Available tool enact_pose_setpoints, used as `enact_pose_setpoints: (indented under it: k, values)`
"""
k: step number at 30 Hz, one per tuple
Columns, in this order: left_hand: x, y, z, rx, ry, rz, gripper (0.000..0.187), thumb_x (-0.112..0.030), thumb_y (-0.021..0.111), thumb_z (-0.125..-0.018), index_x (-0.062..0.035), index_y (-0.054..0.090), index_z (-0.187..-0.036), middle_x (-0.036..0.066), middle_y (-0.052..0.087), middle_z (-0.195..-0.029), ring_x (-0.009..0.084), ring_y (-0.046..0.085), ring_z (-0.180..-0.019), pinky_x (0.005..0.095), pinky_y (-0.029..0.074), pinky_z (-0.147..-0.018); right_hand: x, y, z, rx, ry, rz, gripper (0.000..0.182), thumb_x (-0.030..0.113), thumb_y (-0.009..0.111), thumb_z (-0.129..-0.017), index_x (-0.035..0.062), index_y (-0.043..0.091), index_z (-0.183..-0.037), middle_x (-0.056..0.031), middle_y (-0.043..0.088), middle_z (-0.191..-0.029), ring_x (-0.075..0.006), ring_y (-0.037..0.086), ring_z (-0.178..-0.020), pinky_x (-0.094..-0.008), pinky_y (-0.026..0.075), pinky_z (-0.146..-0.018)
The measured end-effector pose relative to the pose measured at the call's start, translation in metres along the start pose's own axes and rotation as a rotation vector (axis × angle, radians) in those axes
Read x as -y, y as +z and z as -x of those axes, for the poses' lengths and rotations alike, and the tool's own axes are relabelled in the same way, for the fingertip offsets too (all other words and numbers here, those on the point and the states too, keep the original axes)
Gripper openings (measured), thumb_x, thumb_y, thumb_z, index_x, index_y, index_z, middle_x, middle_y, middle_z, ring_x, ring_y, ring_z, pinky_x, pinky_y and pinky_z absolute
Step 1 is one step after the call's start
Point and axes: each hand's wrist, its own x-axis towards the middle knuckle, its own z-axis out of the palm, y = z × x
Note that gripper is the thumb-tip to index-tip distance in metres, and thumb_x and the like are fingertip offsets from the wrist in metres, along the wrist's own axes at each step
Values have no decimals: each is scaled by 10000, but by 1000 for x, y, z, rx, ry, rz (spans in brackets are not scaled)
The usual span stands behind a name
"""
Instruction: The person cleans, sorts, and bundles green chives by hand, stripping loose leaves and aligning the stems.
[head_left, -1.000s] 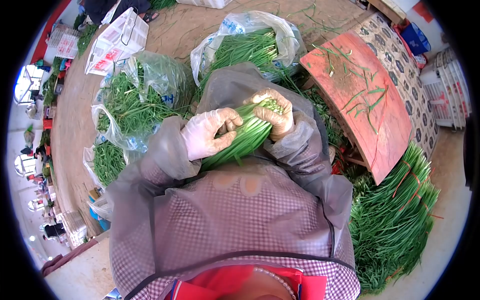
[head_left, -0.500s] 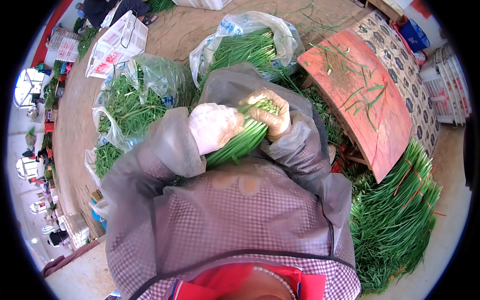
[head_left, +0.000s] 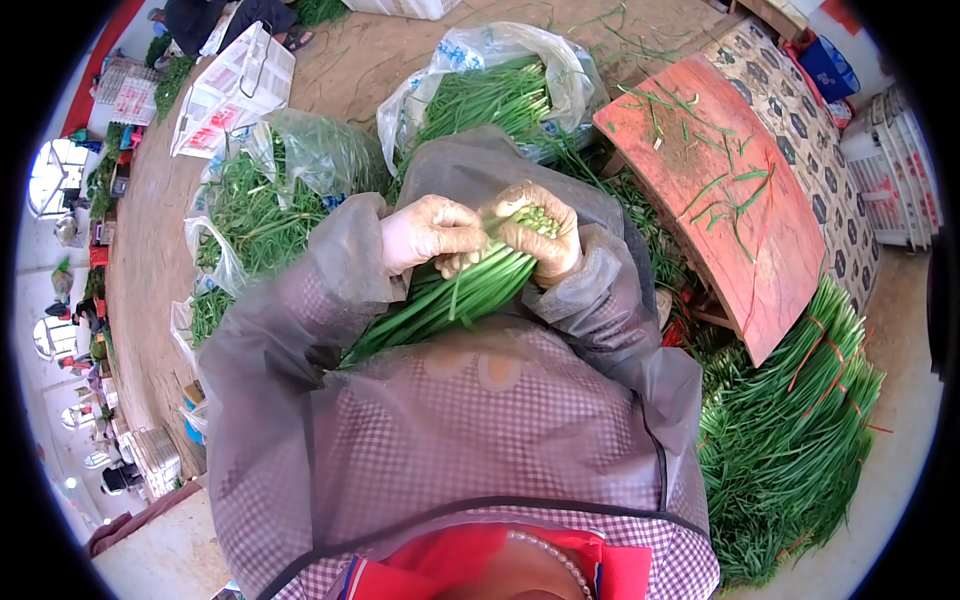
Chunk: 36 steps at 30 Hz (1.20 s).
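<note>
Both my hands wear thin, soiled gloves and meet in front of my lap. My right hand (head_left: 548, 236) is wrapped round a bunch of green chives (head_left: 480, 290), near its pale cut ends. The leaves slant down to the left across my apron. My left hand (head_left: 432, 236) is closed at the upper left side of the same bunch, thumb and forefinger pinched together, its other fingers curled against the stalks. Whether a separate stalk is in that pinch I cannot make out.
Plastic bags of loose greens (head_left: 490, 100) stand ahead and to the left (head_left: 265, 215). A low red board (head_left: 720, 200) with scattered leaves is at my right. Tied chive bundles (head_left: 800, 440) pile beside it. A white crate (head_left: 235, 90) and a seated person (head_left: 240, 25) are farther off.
My left hand has turned and lifted slightly, its fingers now pinched and visible. More of the bunch's leaves show below it, at the left. My right hand keeps its grip in place.
</note>
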Motion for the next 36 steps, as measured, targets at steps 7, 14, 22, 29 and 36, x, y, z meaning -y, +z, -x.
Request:
enact_pose_setpoints:
  k: [7,14,22,29,36]
  values:
    - [9,-10,2,42,162,158,234,-196,567,-899,24,631,-852,139,660,-864,175,615,-743,263,483,-692,-2,-2,0,29,-46,-8,276,-93,634,-751,20,591,-999,-107,624,-1018,-195,606,-935,-325,480,-841]
    - [2,-27,16,151,353,465,224,-186,542,-907,6,577,-798,155,639,-865,221,621,-731,308,514,-649,-6,-5,-2,-52,-51,-56,242,-93,631,-734,-5,613,-958,-115,631,-974,-210,619,-920,-325,503,-821]
    - [-20,-49,12,-409,346,-49,211,-218,501,-956,-41,553,-853,47,557,-733,94,508,-564,194,420,-519,-6,-5,-2,-82,6,-80,240,-84,626,-736,-3,621,-961,-129,647,-967,-207,631,-877,-324,515,-799]
    - [14,-91,-7,-991,188,-1353,186,-181,544,-887,-60,603,-1016,159,636,-937,319,628,-774,403,491,-676,-7,-5,1,-145,21,-60,235,15,680,-733,-9,597,-952,-162,629,-965,-247,625,-867,-344,514,-776]
    - [0,-7,2,-324,590,-764,214,-270,620,-865,-69,605,-936,96,598,-847,242,604,-792,332,483,-723,-8,-1,-4,-160,34,-98,235,-76,634,-744,5,624,-963,-124,660,-941,-184,633,-835,-294,509,-768]
